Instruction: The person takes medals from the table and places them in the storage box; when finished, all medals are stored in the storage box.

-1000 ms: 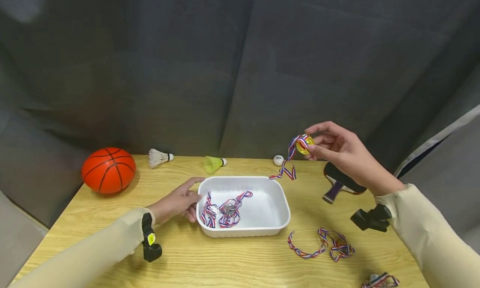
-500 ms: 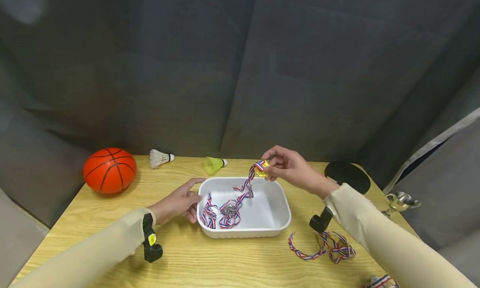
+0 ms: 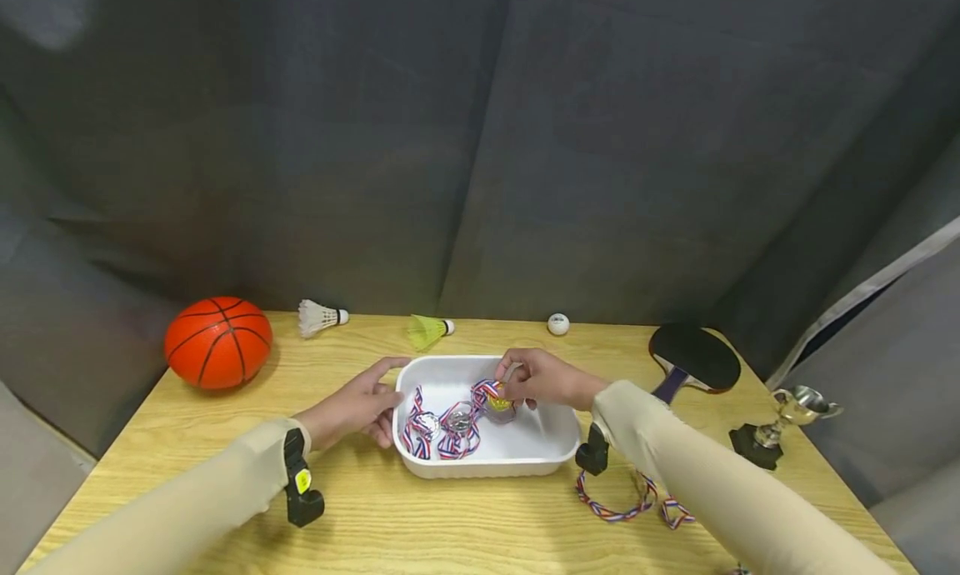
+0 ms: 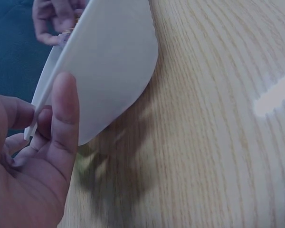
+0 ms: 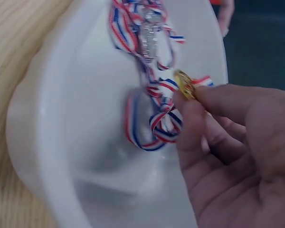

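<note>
Step in hand, as judged: lowering of a gold medal into the tray; next move calls for a release of the pinch so that coin and ribbon settle among the medals already inside.

Right hand (image 3: 542,380), centre of the head view, over the tray's inside: fingers curled, thumb and fingertips (image 5: 194,107) pinching the gold medal (image 5: 183,84) by its edge. Striped ribbon (image 5: 159,121) hanging bunched below the coin, loops resting on the tray floor. Whether the coin itself touches the floor: cannot tell.

Left hand (image 3: 358,406), left of centre: relaxed, fingers fairly straight, thumb (image 4: 65,118) laid against the outer wall of the white tray (image 3: 525,462) at its left end; steadying, not clasping.

Inside the tray, left half: two silver medals (image 3: 444,422) with tangled striped ribbons, just beside the gold one.

Lower right of the head view, on the wooden table (image 3: 465,525): a loose ribbon (image 3: 622,508), partly hidden by the right sleeve.

Along the far edge, left to right: basketball (image 3: 218,342), white shuttlecock (image 3: 318,316), green shuttlecock (image 3: 427,331), small white ball (image 3: 558,323), table-tennis bat (image 3: 693,360). Far right edge: small trophy cup (image 3: 783,425).
</note>
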